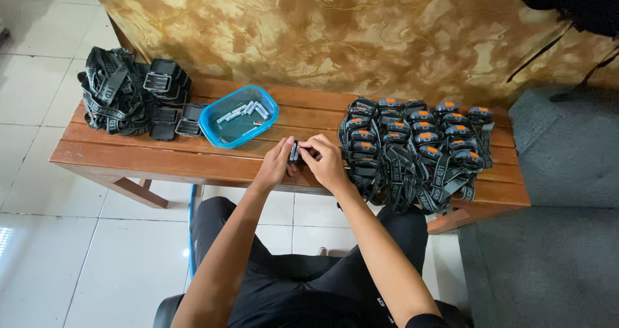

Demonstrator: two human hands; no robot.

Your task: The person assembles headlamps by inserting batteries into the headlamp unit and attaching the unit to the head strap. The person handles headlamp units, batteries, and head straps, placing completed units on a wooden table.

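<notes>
My left hand [276, 165] and my right hand [325, 163] meet over the front of a wooden bench [161, 157]. Both grip one small black headlamp body [294, 152] with batteries showing between the fingers. A blue plastic tub [239, 116] holding several loose batteries sits just beyond my left hand. To the right of my right hand lies a large pile of headlamps with orange buttons and black straps [419, 147].
A second heap of black headlamps and straps [129, 96] covers the bench's left end. A mottled tan wall stands behind the bench. Grey carpet [561, 173] lies at the right, white floor tiles at the left. My legs in black trousers are below the bench.
</notes>
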